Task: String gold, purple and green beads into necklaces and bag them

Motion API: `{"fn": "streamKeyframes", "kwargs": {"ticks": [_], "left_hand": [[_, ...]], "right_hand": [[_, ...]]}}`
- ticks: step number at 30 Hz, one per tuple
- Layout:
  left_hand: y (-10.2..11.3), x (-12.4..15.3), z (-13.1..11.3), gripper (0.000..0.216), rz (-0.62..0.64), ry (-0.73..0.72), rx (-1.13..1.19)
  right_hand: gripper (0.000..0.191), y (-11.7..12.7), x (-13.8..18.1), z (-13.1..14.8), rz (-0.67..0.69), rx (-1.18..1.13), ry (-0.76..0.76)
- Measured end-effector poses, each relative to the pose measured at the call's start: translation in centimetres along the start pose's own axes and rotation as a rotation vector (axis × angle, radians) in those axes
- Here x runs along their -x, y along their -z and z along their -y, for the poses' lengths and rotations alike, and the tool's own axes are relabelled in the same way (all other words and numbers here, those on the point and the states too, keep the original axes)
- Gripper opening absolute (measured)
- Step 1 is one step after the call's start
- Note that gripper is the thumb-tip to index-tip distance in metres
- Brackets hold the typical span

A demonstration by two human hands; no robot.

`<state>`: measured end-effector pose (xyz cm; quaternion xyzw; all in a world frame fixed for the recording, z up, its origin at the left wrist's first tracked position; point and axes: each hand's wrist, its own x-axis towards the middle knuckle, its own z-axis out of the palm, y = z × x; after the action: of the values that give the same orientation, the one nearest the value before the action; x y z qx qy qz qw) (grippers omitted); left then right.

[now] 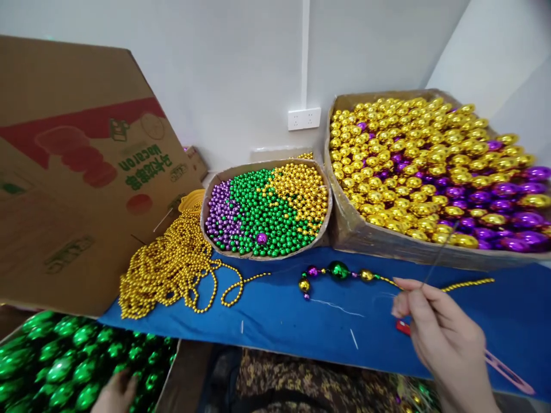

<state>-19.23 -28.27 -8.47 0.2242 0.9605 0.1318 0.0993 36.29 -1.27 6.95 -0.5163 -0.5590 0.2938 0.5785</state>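
Observation:
My right hand (447, 332) is closed in a pinch on a long thin needle (441, 252) that points up and away. Just past its fingertips lies a strand of beads (338, 270) in green, gold and purple, joined to small gold beads. A loose white thread (338, 307) trails from the strand's left end. Partly under that hand are a small red object (403, 327) and a pink tool (510, 371). At the lower left my left hand (115, 393) is over large shiny green beads (60, 367); its fingers are blurred and any hold is hidden.
A shallow box (267, 252) of small purple, green and gold beads stands mid-table. To its right rises a big carton (387, 244) of gold and purple beads. Gold bead chains (167, 269) are heaped by a tall cardboard box (77, 229). Blue cloth (301, 332) covers the table.

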Motion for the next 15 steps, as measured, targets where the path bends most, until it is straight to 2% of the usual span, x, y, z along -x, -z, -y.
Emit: {"fn": "streamKeyframes", "kwargs": {"ticks": [2, 3, 5, 7, 9, 11, 13, 15], "left_hand": [[-3.1, 1.8, 1.9, 0.055, 0.185, 0.001, 0.024], [-4.6, 2.5, 2.3, 0.065, 0.226, -0.018, 0.034], [-6.9, 3.0, 2.7, 0.078, 0.226, -0.012, 0.003], [-8.0, 2.3, 2.7, 0.081, 0.199, 0.053, -0.049], [-7.9, 1.0, 2.7, 0.079, 0.191, 0.153, -0.094], [-6.8, -0.1, 2.4, 0.075, 0.181, 0.23, -0.127], [-5.0, -0.9, 1.8, 0.071, 0.086, 0.262, -0.163], [-2.9, -1.2, 0.6, 0.07, -0.057, 0.23, -0.169]], "right_hand": [[0.026, -0.2, 0.1, -0.2, 0.068, 0.008, -0.009], [0.025, -0.3, 0.1, -0.2, 0.089, 0.015, -0.014], [0.024, -0.4, 0.2, -0.2, 0.11, 0.046, -0.015], [0.025, -0.6, 0.2, -0.2, 0.139, 0.076, 0.002], [0.025, -0.8, 0.3, -0.4, 0.178, 0.093, 0.029], [0.024, -1.0, 0.5, -0.7, 0.218, 0.097, 0.054], [0.023, -1.2, 0.8, -1.0, 0.263, 0.108, 0.067], [0.024, -1.7, 1.2, -1.2, 0.318, 0.122, 0.077]]}}
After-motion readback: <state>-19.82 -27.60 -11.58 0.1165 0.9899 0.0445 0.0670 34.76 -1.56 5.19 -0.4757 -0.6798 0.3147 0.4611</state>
